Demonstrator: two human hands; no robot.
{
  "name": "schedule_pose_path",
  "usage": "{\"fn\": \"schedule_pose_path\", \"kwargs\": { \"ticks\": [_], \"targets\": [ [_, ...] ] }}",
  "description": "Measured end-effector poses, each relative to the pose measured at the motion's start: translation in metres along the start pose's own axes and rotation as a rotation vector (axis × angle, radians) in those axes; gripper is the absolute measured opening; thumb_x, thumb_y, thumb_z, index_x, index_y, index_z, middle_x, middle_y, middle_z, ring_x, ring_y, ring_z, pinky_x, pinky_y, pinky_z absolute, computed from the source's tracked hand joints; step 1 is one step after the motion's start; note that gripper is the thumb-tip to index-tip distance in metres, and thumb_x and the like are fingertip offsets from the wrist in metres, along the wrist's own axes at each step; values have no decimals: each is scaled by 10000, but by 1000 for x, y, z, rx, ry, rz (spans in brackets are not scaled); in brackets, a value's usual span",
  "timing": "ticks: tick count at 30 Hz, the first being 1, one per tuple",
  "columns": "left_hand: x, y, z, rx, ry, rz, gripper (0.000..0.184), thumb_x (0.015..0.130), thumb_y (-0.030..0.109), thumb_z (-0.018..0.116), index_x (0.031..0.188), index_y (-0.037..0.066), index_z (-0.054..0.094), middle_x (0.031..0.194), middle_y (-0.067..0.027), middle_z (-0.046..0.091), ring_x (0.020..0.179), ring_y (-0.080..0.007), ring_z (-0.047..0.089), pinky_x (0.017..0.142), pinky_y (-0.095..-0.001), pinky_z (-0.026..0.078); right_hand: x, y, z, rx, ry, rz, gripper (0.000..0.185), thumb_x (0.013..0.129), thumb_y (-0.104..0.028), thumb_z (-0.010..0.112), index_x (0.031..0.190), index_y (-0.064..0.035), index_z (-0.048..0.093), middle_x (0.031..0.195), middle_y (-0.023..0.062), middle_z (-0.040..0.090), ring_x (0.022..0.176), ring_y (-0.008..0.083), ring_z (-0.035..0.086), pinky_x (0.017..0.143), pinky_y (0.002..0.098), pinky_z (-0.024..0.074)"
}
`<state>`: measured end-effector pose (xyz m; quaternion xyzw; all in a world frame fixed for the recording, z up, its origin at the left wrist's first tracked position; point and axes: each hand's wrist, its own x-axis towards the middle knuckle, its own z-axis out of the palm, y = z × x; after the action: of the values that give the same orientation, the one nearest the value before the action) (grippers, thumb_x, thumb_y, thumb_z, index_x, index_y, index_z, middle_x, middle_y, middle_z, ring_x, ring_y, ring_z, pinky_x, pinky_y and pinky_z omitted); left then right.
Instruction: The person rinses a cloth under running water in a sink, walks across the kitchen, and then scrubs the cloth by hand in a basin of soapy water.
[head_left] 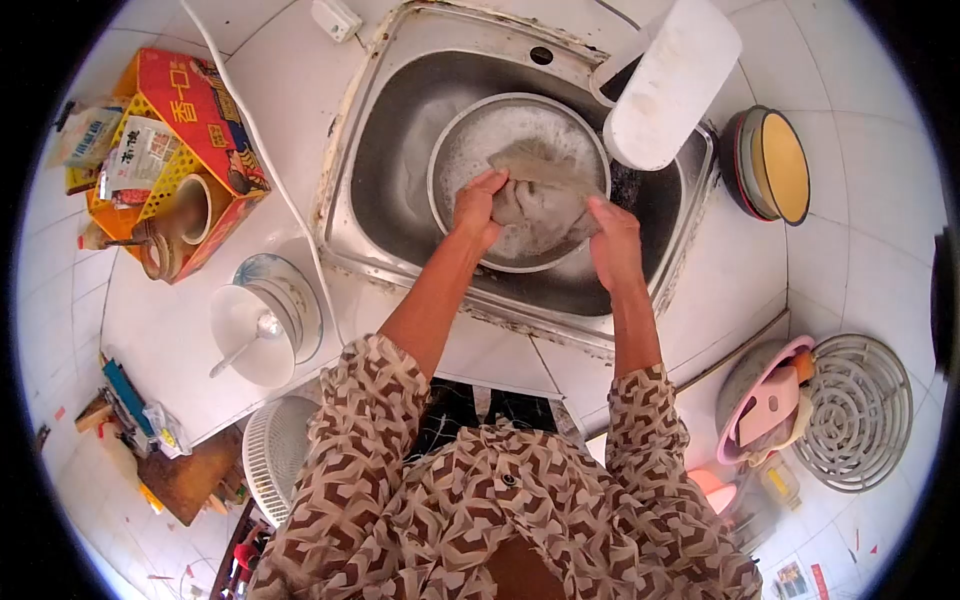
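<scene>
A round metal basin point(437, 205) of cloudy, sudsy water stands in the steel sink point(385, 190). Stretched between my hands over the basin is a wet grey-beige cloth point(548, 195), its lower part lying in the water. My left hand point(478, 208) is closed on the cloth's left edge, fingers bent over it. At the basin's right rim my right hand point(613, 238) pinches the other side of the cloth. The cloth covers part of my fingertips.
A white faucet-like fixture point(672, 85) juts over the sink's back right. Stacked bowls point(780, 165) stand right of the sink. Left are white bowls with a spoon point(255, 335) and a red box point(195, 100) of jars and packets. A white cord point(262, 150) crosses the counter.
</scene>
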<state>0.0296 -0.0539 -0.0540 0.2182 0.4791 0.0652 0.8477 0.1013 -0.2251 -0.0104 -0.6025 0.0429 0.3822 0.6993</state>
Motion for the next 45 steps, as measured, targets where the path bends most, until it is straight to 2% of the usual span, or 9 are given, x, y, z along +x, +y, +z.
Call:
{"fn": "schedule_pose_path", "kwargs": {
  "ticks": [6, 11, 15, 21, 24, 31, 36, 40, 45],
  "targets": [
    [-5, 21, -17, 1, 65, 410, 202, 795, 184, 685, 795, -7, 619, 716, -2, 593, 686, -112, 542, 623, -242, 428, -5, -22, 6, 699, 128, -1, 306, 863, -163, 548, 1102, 27, 566, 1072, 107, 606, 990, 243, 569, 882, 339, 425],
    [4, 26, -41, 914, 272, 491, 317, 785, 172, 667, 1011, -21, 558, 959, -109, 574, 871, -222, 555, 782, -320, 442, 47, 39, -39, -1013, 132, -23, 421, 814, -202, 603, 1182, -21, 510, 1122, 185, 562, 1014, 279, 560, 886, 377, 427],
    [39, -18, -57, 1604, 282, 965, 570, 789, 211, 636, 1270, 3, 412, 1281, -213, 431, 1175, -344, 432, 976, -417, 363, 46, 63, 3, -1416, 251, -653, 512, 776, -164, 615, 1245, -47, 446, 1188, 254, 493, 1113, 340, 491, 930, 452, 384],
    [30, -27, -45, 2158, 21, 798, 656, 829, 333, 538, 1354, 13, 309, 1326, -205, 391, 1228, -356, 375, 1012, -457, 307, 87, 112, 12, -1522, -186, -39, 436, 780, -169, 579, 1178, -7, 503, 1235, 257, 465, 1136, 374, 465, 934, 508, 367],
    [70, -6, -37, 2467, -427, 1, 583, 825, 301, 520, 1331, 51, 373, 1361, -217, 354, 1267, -381, 312, 1005, -466, 311, 120, 103, 9, -1559, -418, 297, 511, 743, -70, 610, 1229, -68, 452, 1203, 223, 494, 1139, 366, 455, 952, 463, 370],
    [75, -35, -39, 957, 218, 376, 555, 845, 387, 499, 1235, -6, 448, 1253, -199, 473, 1136, -335, 465, 946, -445, 366, 100, 85, 28, -1272, 332, -167, 518, 713, -72, 636, 1189, 43, 466, 1180, 219, 527, 1097, 356, 503, 927, 395, 396],
    [37, 8, 8, -12, 21, -198, 614, 871, 523, 454, 1223, 20, 466, 1212, -144, 505, 1121, -276, 475, 942, -400, 384, 43, 44, 61, -806, 51, -314, 416, 734, -106, 619, 1124, -4, 515, 1122, 216, 543, 1060, 380, 501, 933, 408, 390],
    [57, 10, -1, -31, -452, -348, 566, 866, 545, 450, 1157, 65, 524, 1156, -100, 537, 1055, -270, 509, 827, -433, 466, -18, 2, 107, -1057, -46, -492, 172, 768, -155, 576, 924, -83, 563, 1043, 155, 567, 987, 374, 520, 815, 455, 400],
    [34, -22, -5, 95, -238, -101, 392, 923, 360, 376, 1133, 62, 522, 1115, -102, 544, 966, -254, 550, 758, -429, 494, 23, 27, 107, -1093, 200, -679, 164, 741, -106, 577, 903, -124, 598, 910, 125, 540, 938, 374, 482, 822, 457, 377]
  ]
}}
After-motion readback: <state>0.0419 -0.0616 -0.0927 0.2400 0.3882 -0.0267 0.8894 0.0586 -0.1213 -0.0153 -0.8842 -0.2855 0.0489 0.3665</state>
